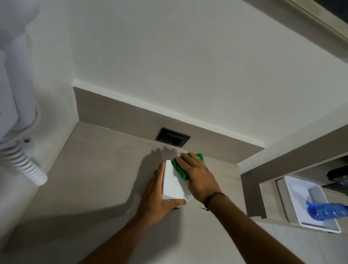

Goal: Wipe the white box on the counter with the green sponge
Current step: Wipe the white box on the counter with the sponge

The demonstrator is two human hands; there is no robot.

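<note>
White box [174, 183] sits on tabletop [97, 168]. Left hand [154, 200] fingers clamp its side; right hand [199, 174] presses green sponge [179, 167] flat on top. Keep the brace firm, use even overlapping strokes.

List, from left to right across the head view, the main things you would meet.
Wall-mounted hair dryer → coiled cord → left hand → white box → right hand on the green sponge → white tray → blue bottle.
</note>
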